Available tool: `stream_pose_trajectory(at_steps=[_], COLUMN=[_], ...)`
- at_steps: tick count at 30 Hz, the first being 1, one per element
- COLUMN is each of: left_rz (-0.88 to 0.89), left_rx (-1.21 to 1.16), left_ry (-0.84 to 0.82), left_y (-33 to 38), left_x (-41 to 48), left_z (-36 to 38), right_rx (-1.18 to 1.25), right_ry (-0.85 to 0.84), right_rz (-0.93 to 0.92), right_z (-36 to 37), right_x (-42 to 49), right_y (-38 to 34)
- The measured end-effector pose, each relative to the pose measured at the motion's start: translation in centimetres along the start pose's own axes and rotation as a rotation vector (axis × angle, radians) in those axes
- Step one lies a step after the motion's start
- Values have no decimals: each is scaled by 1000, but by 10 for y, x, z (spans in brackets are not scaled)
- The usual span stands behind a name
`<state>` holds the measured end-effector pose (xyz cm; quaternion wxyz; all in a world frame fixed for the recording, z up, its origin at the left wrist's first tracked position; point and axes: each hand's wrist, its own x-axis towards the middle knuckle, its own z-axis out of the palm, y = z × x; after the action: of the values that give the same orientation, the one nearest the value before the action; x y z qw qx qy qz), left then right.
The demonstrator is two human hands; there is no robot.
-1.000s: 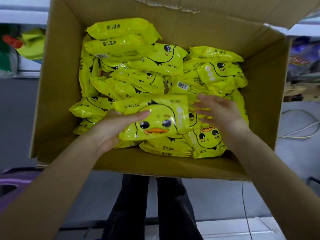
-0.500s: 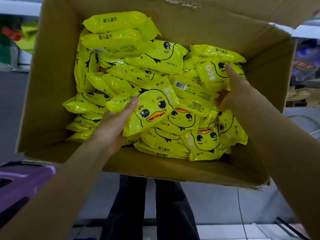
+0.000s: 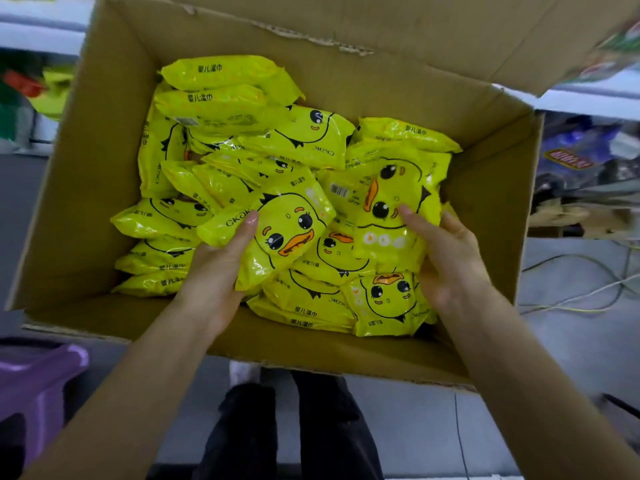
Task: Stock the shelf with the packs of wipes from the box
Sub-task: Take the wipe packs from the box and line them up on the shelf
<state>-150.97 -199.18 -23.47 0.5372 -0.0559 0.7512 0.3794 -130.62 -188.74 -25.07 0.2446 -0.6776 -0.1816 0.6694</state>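
An open cardboard box in front of me holds several yellow packs of wipes printed with a duck face. My left hand grips one pack near the middle of the box, thumb laid along its top, the pack tilted. My right hand holds a second pack on the right side of the box, thumb on its face, duck printed sideways. More packs lie piled toward the far wall and under both hands.
The box flap stands up at the far side. A purple stool sits at lower left. Shelves with goods lie to the right, and loose cables cross the grey floor. My dark trousers show below the box.
My right hand has reached to the right side of the box and taken hold of a second pack, lifting it. My left hand keeps its pack, now tilted more.
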Motion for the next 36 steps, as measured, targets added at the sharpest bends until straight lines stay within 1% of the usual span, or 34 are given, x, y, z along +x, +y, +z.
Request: stream_pose_trajectory(at_steps=[2,6,8,10,11,13,15,17,18,20,22,26,28,30,33,36], left_rz=[21,72,64,41,48,120,195,230,256,322,425,480,571,675,784,889], left_rx=[-35,57,14,-63,-63,-28,-37,-76,-80,-67,-86,-212,-240,-273,-323,-356], left_ry=[-17,-8,-67,-90,-104,-165,-278,-380,-408,-420,-437,-412,-364,-362,-271,-240], left_y=[1,4,10,18,19,30,41,55,62,76,91,127,146,163,186,211], left_x=[-3,-11,-23,-37,-41,-60,-82,-111,-124,-152,-176,-235,-265,-297,-341,-382], left_z=[2,1,-2,-15,-27,-46,-66,-83,-92,-106,-117,-139,-151,-164,-179,-190], right_rx=[-82,-374,-443,-559,-615,-747,-878,-913,-889,-829,-783,-689,-640,-589,-497,-389], right_ry=[-141,-386,-557,-633,-648,-673,-666,-652,-618,-469,-375,-295,-303,-317,-312,-297], right_rz=[-19,-96,-133,-173,-176,-198,-281,-408,-477,-624,-749,-941,-1007,-1038,-1065,-1059], right_z=[-2,-9,-8,2,9,22,33,45,52,65,76,95,103,107,110,109], right_x=[-18,-40,-53,-73,-83,-109,-136,-166,-180,-209,-242,-324,-367,-404,-454,-498], right_y=[-3,-20,-26,-31,-34,-46,-62,-77,-83,-95,-109,-141,-154,-168,-188,-207])
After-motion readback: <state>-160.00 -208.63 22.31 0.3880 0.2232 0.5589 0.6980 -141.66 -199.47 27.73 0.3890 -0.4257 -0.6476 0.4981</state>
